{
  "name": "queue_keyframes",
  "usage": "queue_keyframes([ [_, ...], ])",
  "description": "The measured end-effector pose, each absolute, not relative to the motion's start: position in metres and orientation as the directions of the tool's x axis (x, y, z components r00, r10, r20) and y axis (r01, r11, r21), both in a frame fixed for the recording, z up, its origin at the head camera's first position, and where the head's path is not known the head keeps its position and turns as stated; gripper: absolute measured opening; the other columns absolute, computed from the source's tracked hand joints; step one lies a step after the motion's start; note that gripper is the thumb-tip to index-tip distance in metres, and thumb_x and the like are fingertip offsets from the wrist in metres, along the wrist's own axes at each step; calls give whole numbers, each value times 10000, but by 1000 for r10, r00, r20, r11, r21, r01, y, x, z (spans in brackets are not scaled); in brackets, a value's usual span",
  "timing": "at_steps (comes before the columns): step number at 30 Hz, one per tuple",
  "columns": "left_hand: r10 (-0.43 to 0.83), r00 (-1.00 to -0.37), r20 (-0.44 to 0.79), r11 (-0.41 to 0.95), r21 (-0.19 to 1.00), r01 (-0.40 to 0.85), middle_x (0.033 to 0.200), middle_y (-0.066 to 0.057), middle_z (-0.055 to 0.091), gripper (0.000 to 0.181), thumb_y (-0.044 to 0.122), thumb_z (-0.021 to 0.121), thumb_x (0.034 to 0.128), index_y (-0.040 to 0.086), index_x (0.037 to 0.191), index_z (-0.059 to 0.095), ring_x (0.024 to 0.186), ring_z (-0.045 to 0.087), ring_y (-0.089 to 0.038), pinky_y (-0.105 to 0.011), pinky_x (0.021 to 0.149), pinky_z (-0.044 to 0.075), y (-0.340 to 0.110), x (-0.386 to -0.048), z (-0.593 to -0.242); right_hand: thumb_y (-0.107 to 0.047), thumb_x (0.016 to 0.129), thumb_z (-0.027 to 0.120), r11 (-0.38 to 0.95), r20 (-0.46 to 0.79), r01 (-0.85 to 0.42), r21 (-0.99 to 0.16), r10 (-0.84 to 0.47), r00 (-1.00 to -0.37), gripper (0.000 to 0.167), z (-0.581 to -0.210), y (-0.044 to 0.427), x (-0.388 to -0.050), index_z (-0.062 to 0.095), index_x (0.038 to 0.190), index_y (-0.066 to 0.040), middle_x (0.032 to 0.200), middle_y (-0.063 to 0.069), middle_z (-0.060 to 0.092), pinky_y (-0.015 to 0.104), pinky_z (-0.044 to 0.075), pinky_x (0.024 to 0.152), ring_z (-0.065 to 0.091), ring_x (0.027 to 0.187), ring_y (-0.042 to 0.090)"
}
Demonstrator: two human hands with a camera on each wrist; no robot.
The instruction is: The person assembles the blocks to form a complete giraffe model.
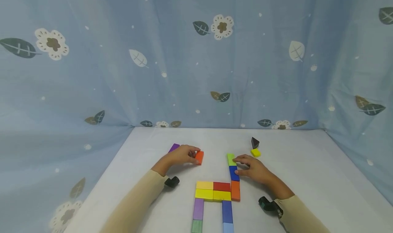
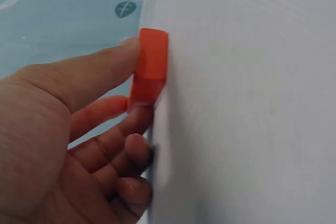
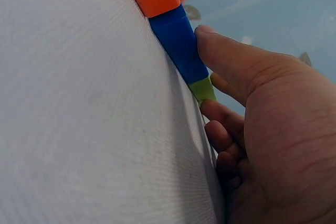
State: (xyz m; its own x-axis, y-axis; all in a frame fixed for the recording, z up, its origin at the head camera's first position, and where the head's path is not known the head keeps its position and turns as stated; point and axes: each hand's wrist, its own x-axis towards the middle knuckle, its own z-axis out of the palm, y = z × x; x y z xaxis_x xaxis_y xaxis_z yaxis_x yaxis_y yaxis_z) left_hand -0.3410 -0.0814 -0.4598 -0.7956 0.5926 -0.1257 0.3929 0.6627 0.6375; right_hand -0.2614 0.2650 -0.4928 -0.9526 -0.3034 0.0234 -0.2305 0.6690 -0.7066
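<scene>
In the head view my left hand [image 1: 181,155] pinches an orange block [image 1: 199,157] between thumb and fingers, at the white surface left of the block layout. A purple block [image 1: 174,147] lies just behind that hand, partly hidden. My right hand [image 1: 253,169] rests at a column of blocks: its thumb touches a blue block [image 1: 234,173], and a fingertip is on a lime green block [image 1: 231,159]. Below them in the column lies another orange block [image 1: 235,191]. In the right wrist view the thumb lies against the blue block [image 3: 181,43], with fingers beside the green one [image 3: 203,90].
Joined to the column are yellow blocks [image 1: 204,194] and a red block [image 1: 221,186]. Two legs extend downward: purple [image 1: 198,209] over green [image 1: 197,226], and blue [image 1: 227,211] over light blue [image 1: 228,227]. A dark wedge [image 1: 255,143] and a small yellow block [image 1: 256,153] lie back right.
</scene>
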Motion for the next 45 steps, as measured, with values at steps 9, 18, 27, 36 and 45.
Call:
queue_keyframes([
  [9,565,-817,-111,652,668,360,1012,58,620,603,360,786,817,164,1354,593,920,561,-140,-299,808,500,-51,-352,-468,-460,829,743,667,25,-243,-705,-319,-947,479,-496,267,-263,659,1261,-273,1333,15,540,562,384,1009,482,1252,301],
  [18,540,-833,-122,677,651,343,1015,59,608,639,398,787,809,162,1367,581,918,554,-140,-306,834,498,-25,-364,-469,-467,814,755,676,14,-229,-700,-309,-951,480,-497,266,-263,660,1251,-294,1333,17,539,572,374,1012,482,1249,302],
  [27,543,-836,-70,666,642,379,968,47,620,593,379,773,828,116,1330,599,882,555,-131,-293,820,491,-3,-378,-469,-471,807,760,690,6,-218,-691,-295,-955,482,-495,265,-263,661,1248,-304,1323,10,543,565,391,1001,483,1250,298],
  [36,572,-819,-40,668,602,437,997,15,643,483,271,705,898,68,1325,605,882,555,-115,-270,823,480,17,-388,-468,-477,805,758,704,-5,-209,-678,-289,-957,492,-492,265,-265,659,1254,-302,1322,6,542,567,397,993,492,1241,294],
  [45,554,-831,-50,674,613,412,987,16,635,482,245,711,894,73,1331,601,851,547,-111,-247,784,473,30,-389,-465,-477,797,765,691,-5,-204,-693,-288,-958,490,-491,265,-266,665,1244,-301,1313,-3,549,557,401,995,503,1229,287],
])
